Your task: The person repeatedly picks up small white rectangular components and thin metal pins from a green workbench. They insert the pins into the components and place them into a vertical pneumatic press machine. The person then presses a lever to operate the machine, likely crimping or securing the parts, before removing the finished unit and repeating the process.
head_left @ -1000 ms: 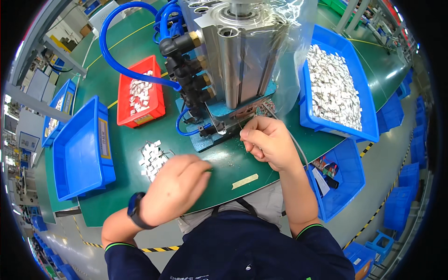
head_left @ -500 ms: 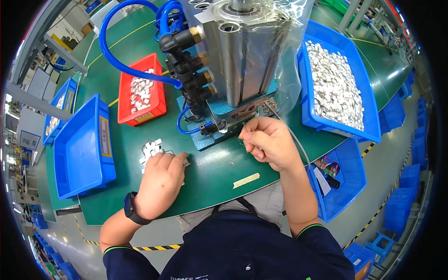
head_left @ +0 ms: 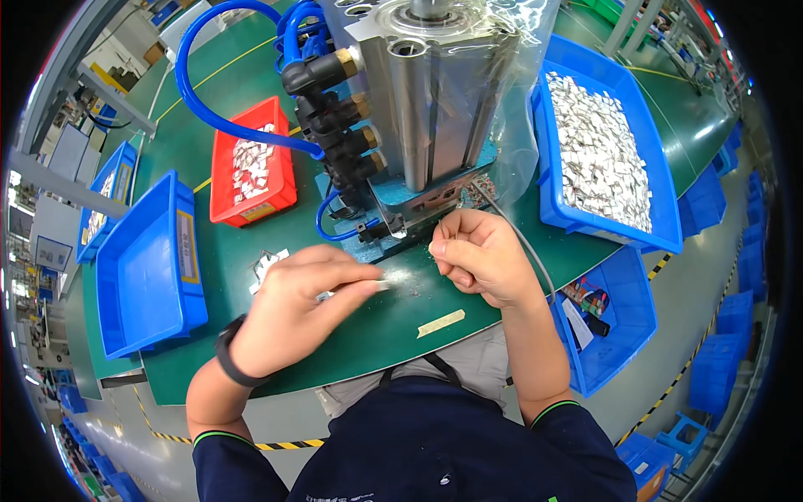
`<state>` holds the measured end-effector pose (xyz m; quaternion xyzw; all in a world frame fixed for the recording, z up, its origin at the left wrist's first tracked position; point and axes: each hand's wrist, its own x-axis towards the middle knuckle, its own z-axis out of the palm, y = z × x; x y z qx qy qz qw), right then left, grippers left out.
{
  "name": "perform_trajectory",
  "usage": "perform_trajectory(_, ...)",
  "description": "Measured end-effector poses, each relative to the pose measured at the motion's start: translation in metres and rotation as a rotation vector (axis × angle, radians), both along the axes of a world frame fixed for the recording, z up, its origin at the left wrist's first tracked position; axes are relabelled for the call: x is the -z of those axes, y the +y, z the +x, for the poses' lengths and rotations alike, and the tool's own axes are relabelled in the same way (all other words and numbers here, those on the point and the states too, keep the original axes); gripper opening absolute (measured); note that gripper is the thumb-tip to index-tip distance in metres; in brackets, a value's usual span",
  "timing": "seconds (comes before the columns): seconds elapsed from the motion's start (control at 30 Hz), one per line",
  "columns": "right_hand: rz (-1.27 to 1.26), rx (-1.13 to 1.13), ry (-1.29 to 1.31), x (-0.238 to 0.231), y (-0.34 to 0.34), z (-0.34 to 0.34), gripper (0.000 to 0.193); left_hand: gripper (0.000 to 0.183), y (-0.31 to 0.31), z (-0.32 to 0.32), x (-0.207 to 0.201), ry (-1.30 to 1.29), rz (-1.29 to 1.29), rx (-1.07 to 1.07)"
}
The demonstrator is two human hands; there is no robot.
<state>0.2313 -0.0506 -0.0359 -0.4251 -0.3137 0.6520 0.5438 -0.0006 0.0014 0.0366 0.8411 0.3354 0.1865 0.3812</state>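
My left hand [head_left: 305,301], a little blurred, is over the green table [head_left: 376,330]. Its thumb and forefinger pinch a small white piece [head_left: 383,285]. Behind that hand, partly covered by it, lies a loose pile of small white pieces [head_left: 266,264] with thin dark leads. My right hand [head_left: 481,258] is closed in a pinch at the front of a pneumatic press [head_left: 431,117], close to its blue base. What its fingers hold, if anything, is too small to make out. Tiny scraps lie on the table between my hands.
A red bin [head_left: 288,180] and a larger blue bin [head_left: 644,151] hold many white pieces. An empty blue bin [head_left: 188,309] stands left. Blue air hoses [head_left: 196,96] loop beside the press. A lower blue bin [head_left: 631,335] holds odds and ends; yellow tape [head_left: 441,323] marks the table's near edge.
My left hand has lifted off the pile and moved right, toward the right hand, with a white piece in its fingertips. My right hand has stayed almost still by the press.
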Motion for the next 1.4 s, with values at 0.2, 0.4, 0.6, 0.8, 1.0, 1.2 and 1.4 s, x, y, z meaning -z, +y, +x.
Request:
perform_trajectory(0.2, -0.016, -0.087, -0.004, -0.005, -0.001, -0.001, 0.019, 0.028, -0.001, 0.026, 0.04, -0.446, -0.718, -0.117)
perform_trajectory(0.4, 0.04, -0.211, -0.149, -0.004, -0.002, -0.002, 0.019, 0.03, -0.002, 0.028, 0.046, -0.519, -0.794, -0.144)
perform_trajectory(0.6, 0.026, -0.123, -0.053, 0.0, -0.006, 0.004, 0.014, 0.027, -0.009, 0.026, 0.047, -0.507, -0.69, -0.134)
perform_trajectory(0.8, -0.029, 0.096, 0.096, -0.001, -0.001, 0.003, 0.016, 0.021, -0.022, 0.024, 0.053, -0.397, -0.672, -0.013)
perform_trajectory(1.0, -0.092, 0.138, 0.073, -0.004, 0.003, 0.0, 0.018, 0.019, -0.021, 0.025, 0.054, -0.358, -0.677, 0.002)
perform_trajectory(1.2, -0.091, 0.148, 0.082, -0.005, 0.004, -0.001, 0.017, 0.019, -0.021, 0.025, 0.055, -0.363, -0.692, 0.002)
perform_trajectory(1.4, -0.092, 0.16, 0.082, -0.007, 0.004, -0.002, 0.018, 0.018, -0.021, 0.025, 0.055, -0.35, -0.7, -0.003)
